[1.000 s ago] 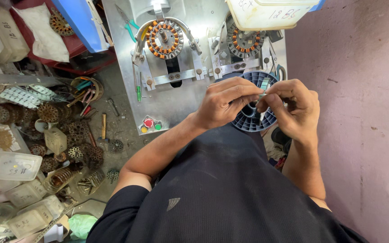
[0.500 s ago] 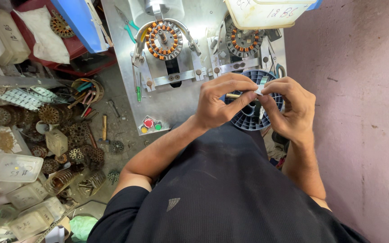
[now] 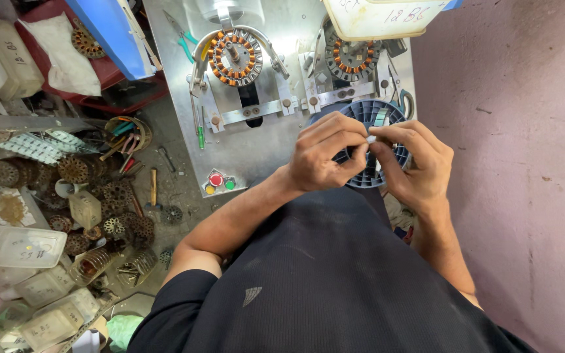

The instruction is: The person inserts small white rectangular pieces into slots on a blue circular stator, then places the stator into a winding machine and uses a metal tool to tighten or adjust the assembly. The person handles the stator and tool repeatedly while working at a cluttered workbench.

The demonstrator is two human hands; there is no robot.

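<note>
Over the bench, head view: both hands meet at middle right, above a round dark-blue ribbed plastic wheel (image 3: pixel 377 121).
Left hand (image 3: pixel 325 153): fingers curled, thumb and forefinger pinched tight on a tiny pale piece (image 3: pixel 370 139); what the piece is cannot be made out.
Right hand (image 3: pixel 416 163): fingertips closed against the same pale piece from the other side, thumb tucked beneath; its fingers hide the piece's far end.
Blue wheel: lies at the right front edge of the steel plate, directly behind the hands, which cover most of its lower half; whether the hands touch it cannot be told.
Grey steel machine plate (image 3: pixel 246 147): flat, with red, yellow and green buttons (image 3: pixel 219 182) at its near corner.
Copper-wound round stator with orange tabs (image 3: pixel 235 57): clamped in the left fixture, in full sight.
Second wound stator (image 3: pixel 353 60): in the right fixture, its top cut off by a cream plastic tub (image 3: pixel 387 16) that itself runs out of frame.
Left floor: heap of rusty brown wound cores (image 3: pixel 109 202), small and cluttered, hard to separate.
Clear lidded plastic boxes (image 3: pixel 27 247): lower left, contents not readable.
Black shirt (image 3: pixel 335 287): fills the bottom and hides the lap and the bench edge.
</note>
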